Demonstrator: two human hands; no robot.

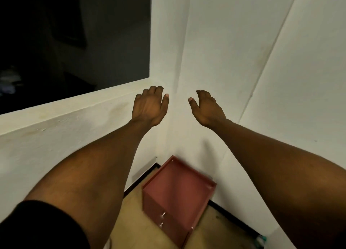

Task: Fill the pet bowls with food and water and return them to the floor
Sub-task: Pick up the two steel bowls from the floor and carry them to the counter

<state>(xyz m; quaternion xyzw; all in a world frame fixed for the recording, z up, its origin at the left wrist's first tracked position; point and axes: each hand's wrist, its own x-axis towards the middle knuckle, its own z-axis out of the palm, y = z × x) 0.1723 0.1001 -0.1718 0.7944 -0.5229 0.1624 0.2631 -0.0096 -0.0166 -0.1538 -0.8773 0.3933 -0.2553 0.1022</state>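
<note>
No pet bowl, food or water shows in the head view. My left hand and my right hand are stretched out in front of me at about the same height, facing a white wall corner. Both hold nothing, with the fingers loosely curled and the thumbs apart, pointing toward each other. A gap of bare wall separates the two hands. A black sleeve covers my left upper arm at the bottom left.
A reddish-pink box-like cabinet with small metal handles on its front stands on the tan floor in the corner below my arms. White walls close in ahead and right. A dark opening above a ledge lies at upper left.
</note>
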